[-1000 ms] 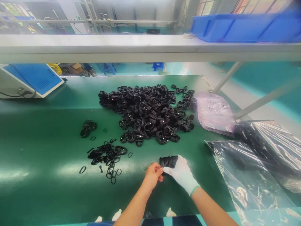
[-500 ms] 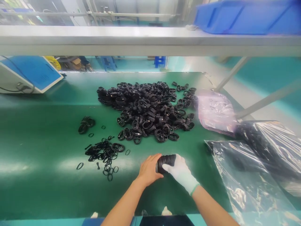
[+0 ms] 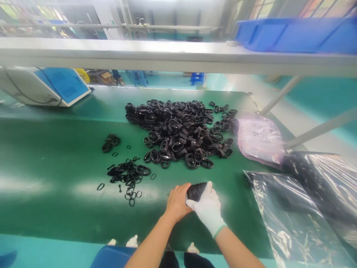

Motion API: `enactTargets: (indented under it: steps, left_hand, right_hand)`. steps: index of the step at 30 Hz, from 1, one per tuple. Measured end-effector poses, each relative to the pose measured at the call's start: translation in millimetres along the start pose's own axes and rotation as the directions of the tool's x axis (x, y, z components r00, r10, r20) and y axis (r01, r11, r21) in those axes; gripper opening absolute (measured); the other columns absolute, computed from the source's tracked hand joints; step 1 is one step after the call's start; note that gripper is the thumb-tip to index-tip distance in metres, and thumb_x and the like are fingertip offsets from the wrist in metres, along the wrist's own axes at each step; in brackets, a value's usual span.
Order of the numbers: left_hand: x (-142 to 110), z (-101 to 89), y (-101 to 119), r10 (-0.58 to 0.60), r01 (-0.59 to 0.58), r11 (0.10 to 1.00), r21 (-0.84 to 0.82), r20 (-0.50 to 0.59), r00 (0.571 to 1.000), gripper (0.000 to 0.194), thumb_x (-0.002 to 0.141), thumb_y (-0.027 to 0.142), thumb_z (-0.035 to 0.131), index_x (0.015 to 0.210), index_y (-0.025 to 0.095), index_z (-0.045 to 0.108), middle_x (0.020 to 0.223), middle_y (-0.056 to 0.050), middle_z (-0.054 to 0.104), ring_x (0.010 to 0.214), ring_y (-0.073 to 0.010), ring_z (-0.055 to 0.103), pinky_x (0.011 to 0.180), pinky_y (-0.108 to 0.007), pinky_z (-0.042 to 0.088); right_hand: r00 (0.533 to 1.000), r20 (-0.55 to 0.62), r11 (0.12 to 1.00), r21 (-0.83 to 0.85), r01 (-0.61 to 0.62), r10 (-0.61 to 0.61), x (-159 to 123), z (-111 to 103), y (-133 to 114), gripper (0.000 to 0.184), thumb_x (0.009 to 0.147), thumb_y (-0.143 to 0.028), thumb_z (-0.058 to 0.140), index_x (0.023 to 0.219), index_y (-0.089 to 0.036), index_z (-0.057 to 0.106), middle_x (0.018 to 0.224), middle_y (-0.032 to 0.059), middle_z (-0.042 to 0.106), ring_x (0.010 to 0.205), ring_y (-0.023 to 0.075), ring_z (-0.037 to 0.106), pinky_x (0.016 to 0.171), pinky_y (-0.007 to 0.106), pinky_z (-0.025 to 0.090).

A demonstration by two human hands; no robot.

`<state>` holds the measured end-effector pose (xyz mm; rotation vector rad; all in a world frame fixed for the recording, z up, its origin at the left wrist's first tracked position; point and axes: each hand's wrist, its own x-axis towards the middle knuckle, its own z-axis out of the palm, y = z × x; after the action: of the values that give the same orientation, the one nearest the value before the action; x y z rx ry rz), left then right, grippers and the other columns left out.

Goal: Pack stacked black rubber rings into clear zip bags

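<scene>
Near the front of the green table, my bare left hand [image 3: 177,203] and my white-gloved right hand [image 3: 208,209] are closed round the two sides of a ribbed black stack of cable coils [image 3: 196,191]. My right thumb lies across its near side, and my left fingers press its left end. Beyond my hands spreads a large pile of tied black cable coils [image 3: 182,134]. To the left of my hands lies a loose heap of thin black rings that look like rubber bands [image 3: 125,174], with one larger coil [image 3: 142,170] among them.
A small group of coils [image 3: 111,141] sits left of the pile. Clear plastic bags [image 3: 290,208] and a pinkish bag stack [image 3: 260,139] lie at the right. A shelf [image 3: 167,56] crosses above the table, bearing a blue bin [image 3: 292,35]. A blue-and-white machine [image 3: 64,85] stands at back left.
My right hand has turned and wraps further over the near side of the stack, which now tilts slightly. The camera view has shifted, showing more floor in front.
</scene>
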<state>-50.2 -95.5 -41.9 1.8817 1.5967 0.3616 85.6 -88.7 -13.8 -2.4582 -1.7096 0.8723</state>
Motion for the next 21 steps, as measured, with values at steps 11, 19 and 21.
enactTargets:
  steps: [11, 19, 21]
  left_hand:
    - [3, 4.8, -11, 0.033, -0.033, 0.999, -0.017, 0.012, 0.999, 0.071, 0.062, 0.022, 0.059, 0.129, 0.027, 0.036, 0.133, 0.002, 0.044, 0.114, -0.0214, 0.038, 0.097, -0.038, 0.027]
    - [7, 3.8, -14, 0.056, -0.056, 0.998, 0.008, -0.007, 0.998, 0.064, 0.066, 0.019, 0.054, 0.128, 0.024, 0.038, 0.132, 0.001, 0.045, 0.113, -0.0193, 0.039, 0.091, -0.033, 0.029]
    - [9, 4.7, -16, 0.066, -0.065, 0.997, 0.03, -0.018, 0.998, 0.062, 0.068, 0.017, 0.051, 0.128, 0.023, 0.038, 0.131, 0.0, 0.046, 0.113, -0.019, 0.039, 0.09, -0.033, 0.03]
  right_hand:
    - [0.976, -0.188, 0.994, -0.004, -0.11, 0.107, -3, 26, -15, 0.105, 0.053, -0.045, 0.06, 0.137, -0.002, 0.012, 0.128, 0.0207, 0.037, 0.115, 0.0353, 0.037, 0.093, 0.04, 0.031]
    - [0.934, -0.337, 0.987, -0.062, -0.15, 0.121, 1, 37, -28, 0.1, 0.053, -0.042, 0.06, 0.133, 0.003, 0.022, 0.123, 0.0234, 0.04, 0.111, 0.0364, 0.038, 0.096, 0.042, 0.025]
    - [0.918, -0.371, 0.981, -0.075, -0.181, 0.141, 2, 37, -33, 0.099, 0.052, -0.04, 0.061, 0.132, 0.004, 0.024, 0.116, 0.0236, 0.045, 0.105, 0.0354, 0.043, 0.095, 0.044, 0.027]
